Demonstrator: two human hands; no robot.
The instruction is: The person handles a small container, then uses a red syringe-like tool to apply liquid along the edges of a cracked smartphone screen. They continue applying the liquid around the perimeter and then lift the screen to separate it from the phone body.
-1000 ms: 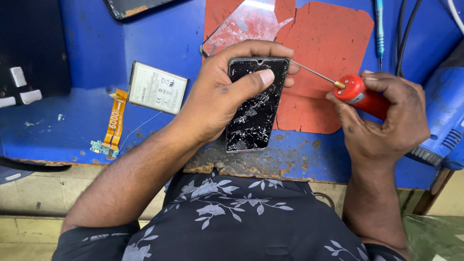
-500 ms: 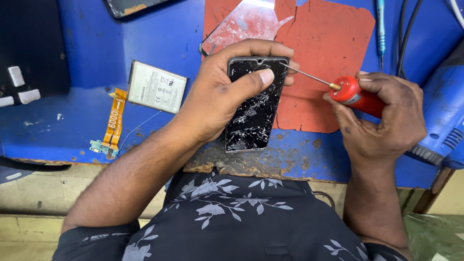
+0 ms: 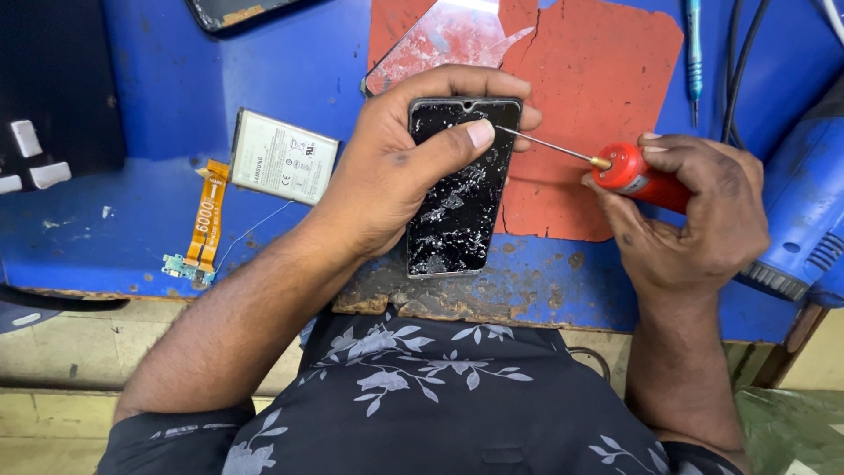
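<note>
My left hand [image 3: 396, 167] grips a black phone [image 3: 457, 207] with a badly cracked screen, thumb laid across the glass near its top. The phone is held upright over the blue bench. My right hand [image 3: 694, 211] holds a red-handled screwdriver [image 3: 629, 171]. Its thin metal shaft points left, and the tip touches the phone's upper right edge next to my left thumb.
A red mat [image 3: 598, 97] lies under the hands, with a loose glass panel [image 3: 440, 40] on it. A white battery [image 3: 283, 158] and an orange flex cable [image 3: 204, 220] lie to the left. A blue tool body [image 3: 804, 220] sits at the right, cables [image 3: 738, 62] above it.
The screwdriver tip has slid a little left and up along the phone's right edge. My left hand keeps the same grip on the phone.
</note>
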